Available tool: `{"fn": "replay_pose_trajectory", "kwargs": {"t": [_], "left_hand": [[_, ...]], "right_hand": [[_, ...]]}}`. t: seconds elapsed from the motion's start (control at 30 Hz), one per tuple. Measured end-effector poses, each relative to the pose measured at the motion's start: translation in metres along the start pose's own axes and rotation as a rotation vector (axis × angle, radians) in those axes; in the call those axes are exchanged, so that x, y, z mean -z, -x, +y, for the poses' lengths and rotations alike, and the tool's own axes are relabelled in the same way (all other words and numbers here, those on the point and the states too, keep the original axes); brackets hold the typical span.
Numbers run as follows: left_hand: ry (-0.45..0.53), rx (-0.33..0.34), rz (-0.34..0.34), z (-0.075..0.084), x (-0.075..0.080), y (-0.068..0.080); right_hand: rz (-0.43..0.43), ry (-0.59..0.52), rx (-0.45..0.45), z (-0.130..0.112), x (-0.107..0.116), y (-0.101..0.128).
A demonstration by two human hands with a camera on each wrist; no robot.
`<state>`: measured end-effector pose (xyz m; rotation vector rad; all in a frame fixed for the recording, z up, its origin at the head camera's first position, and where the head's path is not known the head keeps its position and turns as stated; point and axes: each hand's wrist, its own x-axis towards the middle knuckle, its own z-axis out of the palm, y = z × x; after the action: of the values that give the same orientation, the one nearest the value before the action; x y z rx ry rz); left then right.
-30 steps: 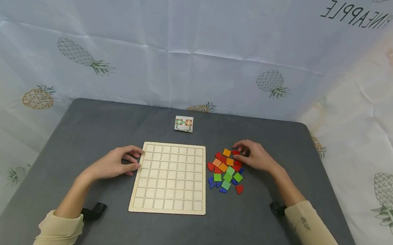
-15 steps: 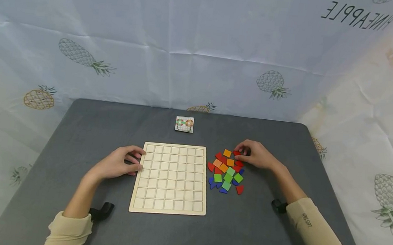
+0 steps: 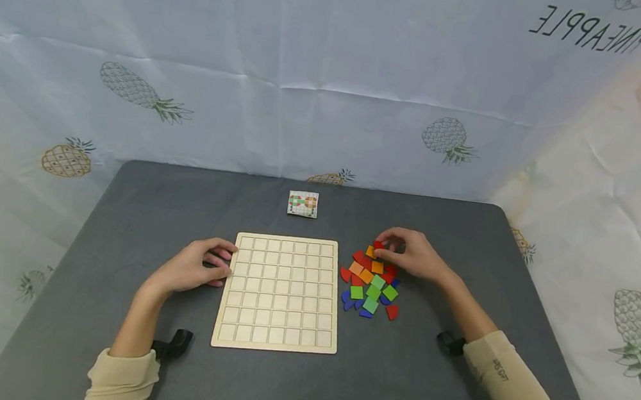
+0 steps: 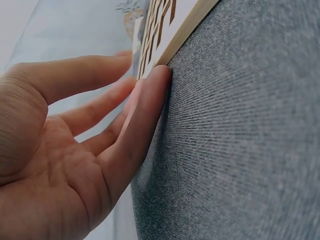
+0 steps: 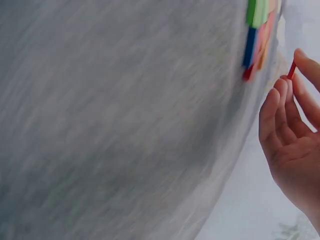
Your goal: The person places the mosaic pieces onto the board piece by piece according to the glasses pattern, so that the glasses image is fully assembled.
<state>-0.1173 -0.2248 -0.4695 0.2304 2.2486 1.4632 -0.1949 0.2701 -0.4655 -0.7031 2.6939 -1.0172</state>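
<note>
My right hand [image 3: 408, 255] pinches a small red tile [image 5: 292, 69] between thumb and fingers, held just above the pile's far end. Below it lies a loose heap of flat coloured tiles: orange squares [image 3: 366, 276], green squares [image 3: 373, 292], red pieces [image 3: 345, 274] and blue pieces [image 3: 365, 314]. To the left of the heap lies a square wooden grid board [image 3: 274, 348], its cells bare. My left hand [image 3: 192, 265] rests at the board's left edge, fingers loosely bent. In the left wrist view, a fingertip [image 4: 161, 75] touches the board's side.
A small printed pattern card [image 3: 303, 204] lies beyond the board, near the back of the grey table [image 3: 181, 203]. A pineapple-print curtain [image 3: 311, 51] hangs behind the table. Black straps with small devices [image 3: 172, 345] sit at both wrists.
My right hand has picked up the red tile from the heap's far end and moved slightly left with it. My left forearm has shifted a little to the right, its fingers staying at the board.
</note>
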Motion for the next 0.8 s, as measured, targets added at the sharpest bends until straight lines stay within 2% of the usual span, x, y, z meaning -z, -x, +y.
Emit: {"fn": "replay_pose_trajectory", "kwargs": {"t": [0.4, 0.6, 0.8], "left_hand": [[0.042, 0.019, 0.026, 0.001, -0.005, 0.002], [0.011, 0.013, 0.048, 0.002, -0.009, 0.003], [-0.015, 0.019, 0.068, 0.003, -0.011, 0.004]], "right_hand": [[0.023, -0.075, 0.026, -0.036, -0.022, -0.011], [-0.033, -0.091, 0.04, -0.052, -0.036, -0.017], [-0.101, -0.022, 0.079, -0.064, -0.052, -0.027]]}}
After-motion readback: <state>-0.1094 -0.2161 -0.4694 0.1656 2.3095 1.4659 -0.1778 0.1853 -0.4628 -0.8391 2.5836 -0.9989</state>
